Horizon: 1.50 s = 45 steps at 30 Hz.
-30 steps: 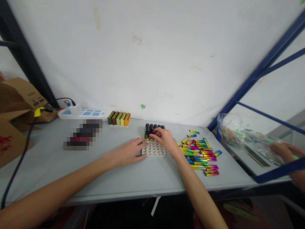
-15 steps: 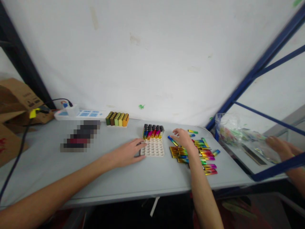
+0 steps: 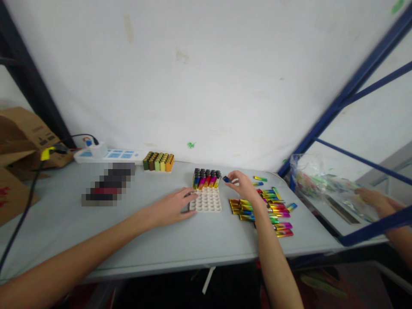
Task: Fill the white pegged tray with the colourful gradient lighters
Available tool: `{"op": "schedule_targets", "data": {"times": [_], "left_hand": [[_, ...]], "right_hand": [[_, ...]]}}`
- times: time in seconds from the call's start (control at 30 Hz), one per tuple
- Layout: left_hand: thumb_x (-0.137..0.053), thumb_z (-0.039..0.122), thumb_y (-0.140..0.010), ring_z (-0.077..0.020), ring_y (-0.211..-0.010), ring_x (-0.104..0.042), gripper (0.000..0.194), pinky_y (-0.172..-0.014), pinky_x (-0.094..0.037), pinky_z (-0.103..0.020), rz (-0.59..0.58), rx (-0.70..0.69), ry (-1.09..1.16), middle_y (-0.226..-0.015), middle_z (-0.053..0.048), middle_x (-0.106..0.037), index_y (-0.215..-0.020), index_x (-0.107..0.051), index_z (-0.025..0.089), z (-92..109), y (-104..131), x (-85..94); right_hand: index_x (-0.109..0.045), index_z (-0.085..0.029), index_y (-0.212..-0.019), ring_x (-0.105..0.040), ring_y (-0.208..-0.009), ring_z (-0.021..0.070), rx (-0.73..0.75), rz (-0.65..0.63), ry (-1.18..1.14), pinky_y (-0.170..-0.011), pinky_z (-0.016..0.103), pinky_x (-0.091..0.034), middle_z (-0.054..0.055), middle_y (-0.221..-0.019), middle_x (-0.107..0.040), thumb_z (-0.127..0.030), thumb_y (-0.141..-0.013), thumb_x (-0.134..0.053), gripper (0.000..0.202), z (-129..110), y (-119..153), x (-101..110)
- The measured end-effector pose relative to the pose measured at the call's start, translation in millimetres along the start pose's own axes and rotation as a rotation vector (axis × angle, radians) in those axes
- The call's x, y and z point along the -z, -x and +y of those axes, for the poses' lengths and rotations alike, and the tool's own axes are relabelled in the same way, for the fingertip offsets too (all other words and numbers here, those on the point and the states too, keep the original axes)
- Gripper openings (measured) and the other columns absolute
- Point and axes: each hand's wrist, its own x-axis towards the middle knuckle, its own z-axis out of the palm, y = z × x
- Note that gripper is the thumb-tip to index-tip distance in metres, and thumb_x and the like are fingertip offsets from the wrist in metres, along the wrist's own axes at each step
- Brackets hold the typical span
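Observation:
My left hand (image 3: 174,207) rests at the left side of a white tray with rows of round holes (image 3: 209,201), its thumb and fingers apart and holding the edge. Several lighters with black tops and shiny coloured bodies (image 3: 206,178) stand upright in the tray's back rows. To the right of these, my right hand (image 3: 241,184) pinches a dark-ended lighter (image 3: 226,179) between thumb and fingers, just above the table. Beneath and beside my right forearm lies a spread of shiny multicoloured lighters (image 3: 246,210), partly hidden by the arm.
Behind on the left stands a block of green, brown, yellow and orange lighters (image 3: 159,162). A power strip (image 3: 125,155), a blurred-out dark object (image 3: 109,184) and cardboard boxes (image 3: 28,133) lie farther left. Past the blue frame (image 3: 322,120), another person's hand (image 3: 370,198) is near plastic bags (image 3: 309,171).
My right hand has moved a little left toward the standing lighters, lifting and turning a lighter that lay on the table. My left hand and the tray have stayed put.

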Motion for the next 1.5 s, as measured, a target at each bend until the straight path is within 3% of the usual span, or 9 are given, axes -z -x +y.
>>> {"op": "schedule_targets", "data": {"times": [0.13, 0.3, 0.47, 0.6, 0.7, 0.93, 1.03, 1.27, 1.5], "left_hand": [[-0.060, 0.038, -0.097, -0.0296, -0.124, -0.059, 0.044, -0.111, -0.049, -0.045, -0.008, 0.013, -0.002, -0.135, -0.016, -0.059, -0.135, -0.058, 0.017, 1.3, -0.8, 0.6], [-0.061, 0.038, -0.096, -0.0292, -0.124, -0.059, 0.044, -0.111, -0.048, -0.044, -0.020, 0.016, 0.002, -0.136, -0.016, -0.058, -0.135, -0.058, 0.018, 1.0, -1.3, -0.4], [-0.059, 0.038, -0.098, -0.0292, -0.126, -0.057, 0.046, -0.113, -0.046, -0.044, -0.047, 0.021, -0.027, -0.138, -0.017, -0.056, -0.138, -0.055, 0.016, 0.0, -0.1, -1.4], [-0.061, 0.039, -0.097, -0.0294, -0.125, -0.058, 0.045, -0.111, -0.048, -0.045, -0.010, 0.004, -0.011, -0.136, -0.017, -0.057, -0.136, -0.057, 0.017, -1.6, 0.6, -3.3], [-0.061, 0.039, -0.097, -0.0301, -0.124, -0.059, 0.045, -0.111, -0.048, -0.046, -0.002, 0.000, -0.004, -0.136, -0.017, -0.058, -0.135, -0.058, 0.016, -1.8, 0.6, -3.8], [-0.060, 0.040, -0.097, -0.0303, -0.123, -0.059, 0.043, -0.110, -0.048, -0.046, 0.016, -0.005, 0.016, -0.135, -0.017, -0.058, -0.134, -0.057, 0.018, -1.4, 0.5, -3.9], [-0.060, 0.040, -0.097, -0.0294, -0.123, -0.059, 0.043, -0.110, -0.048, -0.045, 0.012, -0.003, 0.021, -0.134, -0.016, -0.058, -0.134, -0.058, 0.018, -0.5, 0.3, -2.9], [-0.062, 0.039, -0.096, -0.0293, -0.125, -0.058, 0.043, -0.112, -0.047, -0.045, -0.001, 0.006, 0.010, -0.135, -0.016, -0.058, -0.134, -0.058, 0.018, -0.2, 0.4, -2.5], [-0.061, 0.039, -0.097, -0.0291, -0.123, -0.059, 0.043, -0.111, -0.048, -0.045, 0.014, 0.001, 0.019, -0.133, -0.016, -0.059, -0.134, -0.058, 0.018, -0.8, 0.6, -2.8]], "right_hand": [[-0.062, -0.020, -0.098, -0.067, -0.087, 0.0182, 0.034, 0.029, -0.127, -0.079, 0.034, -0.059, 0.005, -0.095, -0.067, -0.041, -0.087, -0.071, 0.026, -13.3, -1.4, 0.6], [-0.064, -0.020, -0.098, -0.065, -0.080, 0.0169, 0.071, 0.030, -0.115, -0.077, 0.032, -0.057, 0.003, -0.092, -0.068, -0.044, -0.085, -0.075, 0.029, -17.8, -2.9, -0.8], [-0.065, -0.020, -0.111, -0.064, -0.068, 0.0148, 0.051, 0.029, -0.161, -0.071, 0.029, -0.057, 0.001, -0.082, -0.068, -0.045, -0.086, -0.074, 0.036, -21.8, -3.6, -6.7], [-0.064, -0.021, -0.116, -0.067, -0.073, 0.0146, 0.051, 0.005, -0.233, -0.073, 0.029, -0.059, 0.002, -0.086, -0.069, -0.039, -0.091, -0.068, 0.031, -35.1, -5.0, -16.1], [-0.064, -0.021, -0.117, -0.067, -0.083, 0.0152, 0.109, -0.021, -0.239, -0.072, 0.027, -0.058, 0.005, -0.101, -0.070, -0.031, -0.092, -0.062, 0.026, -45.2, -6.9, -24.4], [-0.064, -0.023, -0.121, -0.066, -0.097, 0.0186, 0.226, 0.019, -0.063, -0.093, 0.036, -0.053, 0.006, -0.113, -0.071, -0.016, -0.090, -0.057, 0.032, -52.6, -9.1, -38.0], [-0.062, -0.023, -0.124, -0.065, -0.100, 0.0197, 0.242, 0.006, -0.041, -0.094, 0.037, -0.053, 0.006, -0.114, -0.071, -0.015, -0.091, -0.057, 0.034, -54.0, -9.4, -39.7], [-0.066, -0.022, -0.114, -0.066, -0.098, 0.0193, 0.275, 0.038, -0.102, -0.091, 0.036, -0.056, 0.008, -0.110, -0.067, -0.022, -0.096, -0.059, 0.019, -56.5, -12.2, -39.0], [-0.068, -0.024, -0.114, -0.068, -0.096, 0.0178, 0.227, -0.007, -0.196, -0.088, 0.034, -0.060, 0.007, -0.108, -0.067, -0.033, -0.099, -0.059, 0.020, -53.5, -11.1, -37.9]]}}
